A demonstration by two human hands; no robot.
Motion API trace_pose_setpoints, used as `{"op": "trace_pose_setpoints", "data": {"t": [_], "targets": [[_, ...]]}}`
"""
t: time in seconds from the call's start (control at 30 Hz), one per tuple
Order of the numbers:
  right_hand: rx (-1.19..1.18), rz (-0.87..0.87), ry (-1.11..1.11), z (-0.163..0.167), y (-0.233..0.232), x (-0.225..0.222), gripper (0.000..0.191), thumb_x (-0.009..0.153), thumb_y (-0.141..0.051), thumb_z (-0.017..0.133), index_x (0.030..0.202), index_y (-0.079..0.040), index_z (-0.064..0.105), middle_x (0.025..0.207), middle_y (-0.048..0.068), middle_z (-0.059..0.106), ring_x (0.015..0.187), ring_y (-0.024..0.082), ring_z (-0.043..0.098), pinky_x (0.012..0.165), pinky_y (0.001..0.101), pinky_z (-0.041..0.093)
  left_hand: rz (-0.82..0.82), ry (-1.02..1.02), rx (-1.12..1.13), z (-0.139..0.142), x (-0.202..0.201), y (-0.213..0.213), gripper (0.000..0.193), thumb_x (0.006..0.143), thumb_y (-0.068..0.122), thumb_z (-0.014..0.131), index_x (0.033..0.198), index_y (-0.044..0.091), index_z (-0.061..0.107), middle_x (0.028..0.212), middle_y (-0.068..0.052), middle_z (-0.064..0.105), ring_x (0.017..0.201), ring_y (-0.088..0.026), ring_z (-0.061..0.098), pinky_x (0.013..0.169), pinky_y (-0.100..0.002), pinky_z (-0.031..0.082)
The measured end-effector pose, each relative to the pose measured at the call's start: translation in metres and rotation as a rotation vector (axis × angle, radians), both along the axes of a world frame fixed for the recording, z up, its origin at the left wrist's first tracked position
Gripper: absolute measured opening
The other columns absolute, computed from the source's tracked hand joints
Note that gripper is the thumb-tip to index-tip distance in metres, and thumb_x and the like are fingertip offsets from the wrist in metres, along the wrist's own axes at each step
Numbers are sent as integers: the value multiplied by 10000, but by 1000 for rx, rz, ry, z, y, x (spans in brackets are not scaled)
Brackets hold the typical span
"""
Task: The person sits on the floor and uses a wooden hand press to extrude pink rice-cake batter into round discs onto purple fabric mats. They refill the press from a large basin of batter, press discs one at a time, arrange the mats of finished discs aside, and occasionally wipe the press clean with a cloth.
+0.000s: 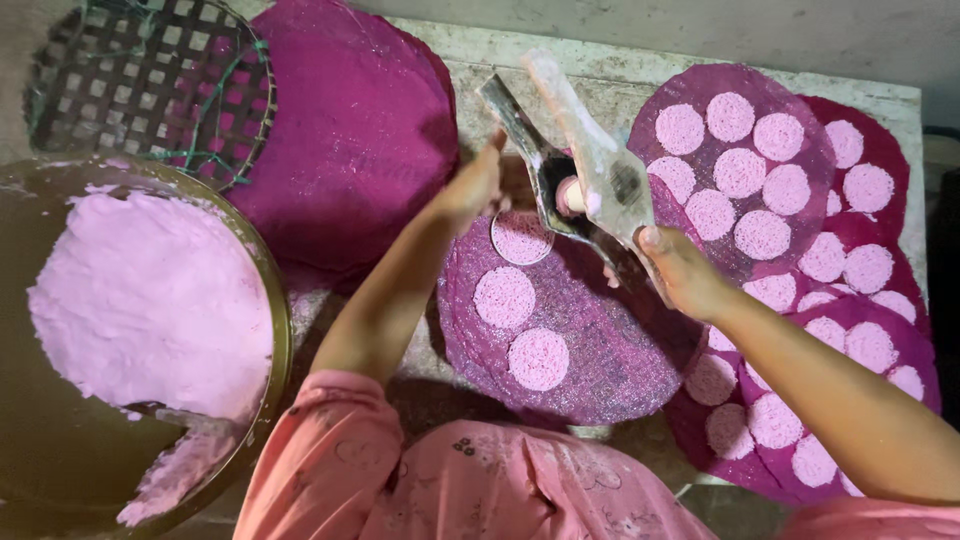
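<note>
Head view: right hand [680,268] grips a metal press [575,165] over a purple mat [600,340] bearing pink dough discs [505,297] — left hand [475,185] touches the press, fingers hidden, grip unclear. Pink dough bowl [265,290] cut off left.

bowl [270,300] left | press [580,170] over centre mat [600,340] | filled mats [800,200] right | basket [150,80] behind bowl

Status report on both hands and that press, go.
Right hand grips metal press. Left hand at its mouth, fingers by the dough. Three pink discs on mesh mat beneath. Nothing in the way.
</note>
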State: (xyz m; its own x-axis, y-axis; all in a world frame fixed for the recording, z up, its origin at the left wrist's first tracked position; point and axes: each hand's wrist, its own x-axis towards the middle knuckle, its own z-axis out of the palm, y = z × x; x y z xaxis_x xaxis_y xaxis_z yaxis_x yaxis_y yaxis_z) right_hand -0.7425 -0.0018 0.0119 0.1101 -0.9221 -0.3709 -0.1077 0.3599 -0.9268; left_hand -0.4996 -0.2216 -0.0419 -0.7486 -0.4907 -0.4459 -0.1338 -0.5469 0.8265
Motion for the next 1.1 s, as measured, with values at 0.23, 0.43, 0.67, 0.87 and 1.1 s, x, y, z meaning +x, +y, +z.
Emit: {"op": "trace_pose_setpoints", "data": {"t": [0.23, 0.43, 0.67, 0.87, 1.1], "targets": [[-256, -141, -40, -40, 2, 1, 688, 1047, -566, 471, 1330, 51, 584, 1089, 107, 682, 972, 201, 673, 883, 364, 559, 98, -320, -590, -11, 34, 59, 729, 1077, 534, 292, 1668, 113, 213, 1048, -127, 680, 515, -158, 467, 438, -303, 418], [-466, -310, -148, -23, 50, 11, 735, 1031, -638, 507, 1356, 21, 517, 1176, 109, 651, 1048, 218, 661, 933, 409, 562, 316, -438, -1329, -8, 72, 107, 779, 925, 175, 627, 1636, 103, 315, 1186, -51, 784, 728, -162, 689, 724, -332, 563], [-594, -583, -359, -30, 122, 54, 930, 934, -773, 587, 1428, 5, 464, 1148, 161, 623, 1070, 285, 635, 949, 459, 523, 41, -666, -1241, -1, 35, 109, 1231, 711, 420, 906, 1566, 35, 108, 1522, -216, 406, 1422, -391, 341, 1178, -613, 224], [-643, -719, -251, -48, 175, 38, 945, 917, -782, 598, 1445, -11, 453, 1190, 176, 619, 1073, 294, 622, 962, 458, 512, 28, -725, -1356, -3, 29, 111, 1262, 674, 461, 902, 1601, 40, 156, 1430, -210, 508, 1339, -372, 449, 1121, -579, 300], [-674, -816, -233, -61, 222, 13, 961, 929, -801, 579, 1477, -21, 456, 1272, 146, 600, 1152, 280, 621, 1007, 452, 509, 29, -725, -1437, 20, 33, 113, 1264, 657, 489, 900, 1587, 20, 184, 1363, -228, 551, 1267, -378, 495, 1047, -567, 338]]}}
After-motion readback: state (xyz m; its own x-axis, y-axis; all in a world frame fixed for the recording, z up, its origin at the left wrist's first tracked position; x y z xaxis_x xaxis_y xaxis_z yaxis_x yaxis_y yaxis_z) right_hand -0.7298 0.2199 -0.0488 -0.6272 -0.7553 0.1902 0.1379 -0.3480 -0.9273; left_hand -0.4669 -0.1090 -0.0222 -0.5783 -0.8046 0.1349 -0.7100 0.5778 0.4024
